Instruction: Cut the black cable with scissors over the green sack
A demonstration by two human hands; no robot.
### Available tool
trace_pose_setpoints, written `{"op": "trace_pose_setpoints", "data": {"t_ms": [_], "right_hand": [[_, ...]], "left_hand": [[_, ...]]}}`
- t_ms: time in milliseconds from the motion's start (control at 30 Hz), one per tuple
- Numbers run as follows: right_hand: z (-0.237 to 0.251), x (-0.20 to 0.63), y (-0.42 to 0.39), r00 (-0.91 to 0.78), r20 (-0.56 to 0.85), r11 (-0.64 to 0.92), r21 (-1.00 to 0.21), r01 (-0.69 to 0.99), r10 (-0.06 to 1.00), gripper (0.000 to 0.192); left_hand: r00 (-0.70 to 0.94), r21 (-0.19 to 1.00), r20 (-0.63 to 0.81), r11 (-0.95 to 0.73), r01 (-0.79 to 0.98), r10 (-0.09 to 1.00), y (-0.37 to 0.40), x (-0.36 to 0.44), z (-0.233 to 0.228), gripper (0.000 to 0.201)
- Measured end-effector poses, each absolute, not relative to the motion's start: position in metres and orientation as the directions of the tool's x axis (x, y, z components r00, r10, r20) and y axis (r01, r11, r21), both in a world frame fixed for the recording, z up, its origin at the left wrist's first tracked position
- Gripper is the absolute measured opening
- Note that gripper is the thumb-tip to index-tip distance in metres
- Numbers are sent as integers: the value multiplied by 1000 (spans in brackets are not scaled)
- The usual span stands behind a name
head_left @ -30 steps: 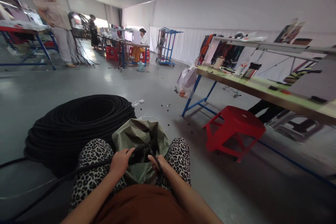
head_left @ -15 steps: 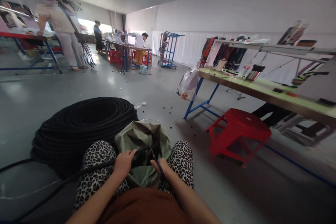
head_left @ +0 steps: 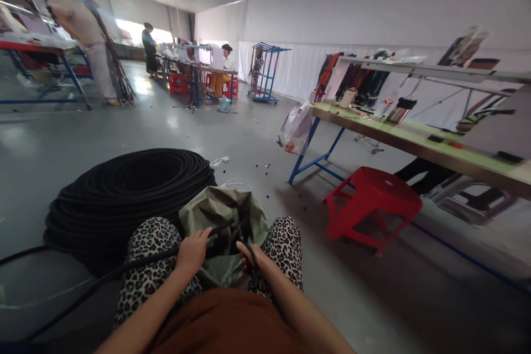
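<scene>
Left hand [head_left: 191,251]: gripping thin black rubber cable [head_left: 136,266].
Right hand [head_left: 252,257]: closed on cutter, unclear.
Risk: cable snagging olive-green plastic bag [head_left: 224,213].

Both bare forearms forward over the lap, left hand [head_left: 191,251] and right hand [head_left: 251,257] curled, fingers closed.

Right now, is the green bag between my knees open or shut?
Open. The green bag gapes at the top between the knees, and the black hose held by the left hand runs to its mouth.
</scene>
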State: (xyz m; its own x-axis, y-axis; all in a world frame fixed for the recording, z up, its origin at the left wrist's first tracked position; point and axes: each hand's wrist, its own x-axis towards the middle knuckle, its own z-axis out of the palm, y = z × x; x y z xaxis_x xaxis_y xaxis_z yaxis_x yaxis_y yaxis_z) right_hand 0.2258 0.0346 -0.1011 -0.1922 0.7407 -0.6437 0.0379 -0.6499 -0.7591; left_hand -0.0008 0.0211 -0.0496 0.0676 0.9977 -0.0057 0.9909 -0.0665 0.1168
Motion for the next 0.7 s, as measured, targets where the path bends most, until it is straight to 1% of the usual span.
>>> {"op": "trace_pose_setpoints", "data": {"t_ms": [100, 433, 700], "right_hand": [[-99, 226, 34, -199, -684, -694, -720, 30, 701, 53], [-92, 229, 28, -217, -628, -630, -774, 72, 747, 48], [-89, 227, 28, -216, -655, -651, -753, 98, 724, 37]], "left_hand": [[69, 125, 13, -70, 990, 998, 20, 0, -50, 48], [113, 130, -8, -111, 985, 994, 15, 4, -50, 49], [141, 158, 20, -143, 977, 990, 14, 7, -56, 49]]}}
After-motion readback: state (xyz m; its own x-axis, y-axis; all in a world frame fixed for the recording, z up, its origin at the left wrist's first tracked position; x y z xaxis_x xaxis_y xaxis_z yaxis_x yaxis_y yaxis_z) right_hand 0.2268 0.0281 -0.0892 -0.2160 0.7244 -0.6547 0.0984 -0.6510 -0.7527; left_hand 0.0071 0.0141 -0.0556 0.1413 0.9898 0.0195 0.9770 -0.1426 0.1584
